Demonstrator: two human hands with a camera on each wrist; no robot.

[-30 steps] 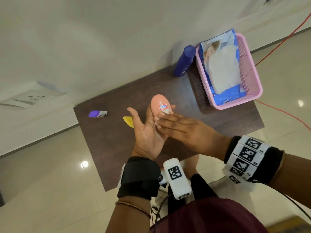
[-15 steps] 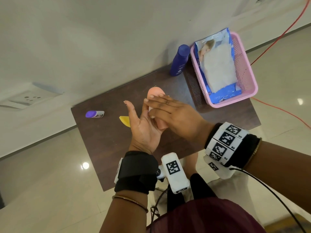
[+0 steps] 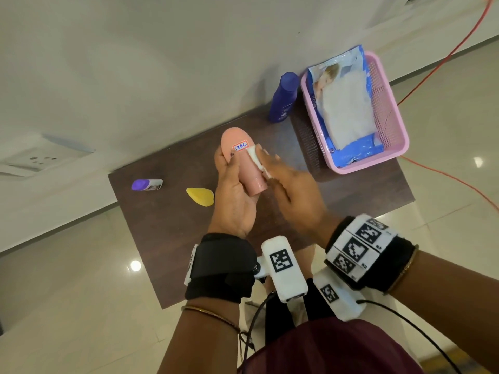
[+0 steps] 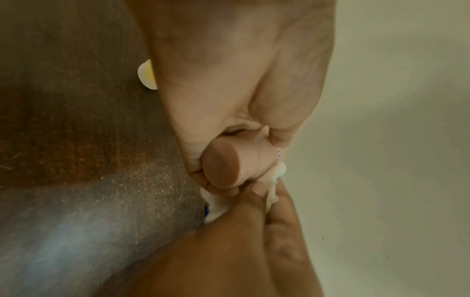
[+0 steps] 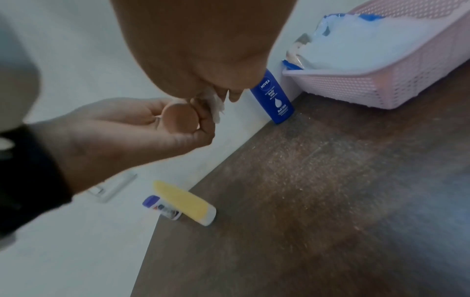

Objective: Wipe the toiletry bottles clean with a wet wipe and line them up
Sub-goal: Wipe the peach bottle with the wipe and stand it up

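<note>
My left hand grips a pink bottle above the brown table, its bottom end with a small label pointing away from me. My right hand pinches a white wet wipe and holds it against the bottle's right side. The left wrist view shows the bottle's round cap and the wipe between the right fingers. A blue bottle stands by the wall. A yellow bottle and a small purple-capped bottle lie to the left.
A pink basket sits at the table's back right with a blue pack of wipes in it. The white wall runs along the table's far edge. A red cable crosses the tiled floor on the right.
The left hand has closed round the pink bottle, which lay in the open palm. The right hand slid off its top to its right side, uncovering the label.
</note>
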